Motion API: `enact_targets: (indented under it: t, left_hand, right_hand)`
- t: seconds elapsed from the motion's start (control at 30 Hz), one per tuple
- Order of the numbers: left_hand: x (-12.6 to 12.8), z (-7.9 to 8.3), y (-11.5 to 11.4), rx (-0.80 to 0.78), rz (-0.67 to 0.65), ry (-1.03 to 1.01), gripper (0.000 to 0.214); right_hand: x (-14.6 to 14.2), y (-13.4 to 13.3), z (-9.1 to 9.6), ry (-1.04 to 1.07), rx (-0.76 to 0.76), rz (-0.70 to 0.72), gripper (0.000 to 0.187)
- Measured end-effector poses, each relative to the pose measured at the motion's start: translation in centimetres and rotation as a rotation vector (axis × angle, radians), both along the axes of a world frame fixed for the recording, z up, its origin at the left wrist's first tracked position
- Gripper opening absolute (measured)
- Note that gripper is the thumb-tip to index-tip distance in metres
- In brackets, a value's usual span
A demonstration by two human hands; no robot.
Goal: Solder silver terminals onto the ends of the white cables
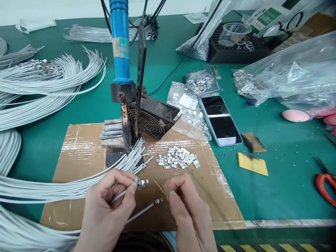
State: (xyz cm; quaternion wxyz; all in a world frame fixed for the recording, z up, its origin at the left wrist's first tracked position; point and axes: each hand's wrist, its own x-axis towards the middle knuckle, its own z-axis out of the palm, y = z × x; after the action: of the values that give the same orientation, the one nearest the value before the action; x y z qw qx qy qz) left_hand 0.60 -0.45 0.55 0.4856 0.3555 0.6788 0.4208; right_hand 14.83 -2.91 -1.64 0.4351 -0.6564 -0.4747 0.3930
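Note:
My left hand pinches a thin white cable between thumb and forefinger; the cable's end carries a small metal terminal. A second cable with a metal tip sticks out below it, between my hands. My right hand is curled beside that tip with thumb and fingers pressed together; what it holds is too small to make out. A pile of small metal terminals lies on the cardboard sheet just beyond my hands. A bundle of white cables fans in from the left.
A blue-handled soldering iron stands upright in a stand with a small fan behind it. A phone, bags of terminals, two sponges, red scissors and more cable bundles lie on the green table.

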Motion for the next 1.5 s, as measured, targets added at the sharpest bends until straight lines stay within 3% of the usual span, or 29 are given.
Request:
enact_targets:
  t: [0.07, 0.23, 0.77, 1.03, 1.27, 1.5]
  left_hand:
    - [-0.2, -0.1, 0.2, 0.014, -0.009, 0.019, 0.011]
    - [-0.3, -0.2, 0.9, 0.052, 0.004, 0.042, 0.01]
    - [-0.5, -0.6, 2.7, 0.089, 0.096, -0.013, 0.012]
    - [-0.1, -0.4, 2.5, 0.075, 0.128, 0.145, 0.012]
    - [-0.1, -0.5, 2.7, 0.085, 0.133, 0.122, 0.013]
    - [-0.7, -0.3, 3.5, 0.146, 0.074, 0.044, 0.011]
  right_hand:
    - [0.3, 0.5, 0.1, 0.021, 0.043, 0.056, 0.033]
    - [0.0, 1.7, 0.1, 0.138, 0.195, 0.103, 0.024]
    - [-1.9, 4.2, -0.1, 0.211, 0.114, 0.06, 0.021]
    - [-2.3, 4.6, 0.1, 0.185, 0.116, 0.033, 0.02]
    - [-2.3, 4.8, 0.3, 0.177, 0.098, 0.02, 0.022]
    - [-2.5, 5.1, 0.5, 0.306, 0.032, 0.008, 0.021]
